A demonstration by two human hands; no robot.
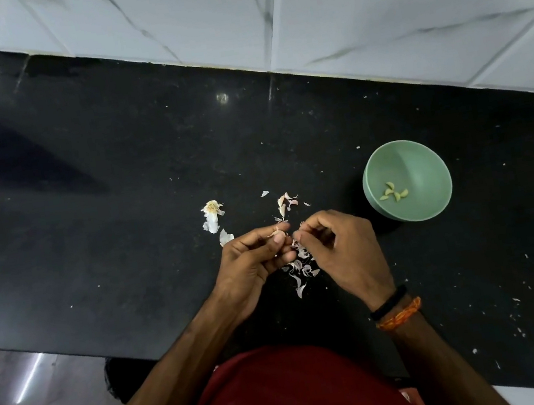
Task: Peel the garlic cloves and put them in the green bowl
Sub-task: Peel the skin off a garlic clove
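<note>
Black counter [123, 223]; left hand [254, 263] pinching garlic clove [277, 232], right hand [338, 247] grip on its skin.

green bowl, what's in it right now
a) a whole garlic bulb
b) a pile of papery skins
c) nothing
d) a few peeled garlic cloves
d: a few pale peeled garlic cloves lie at the bottom of the green bowl, while the papery skins are scattered on the black counter under the hands.
</note>
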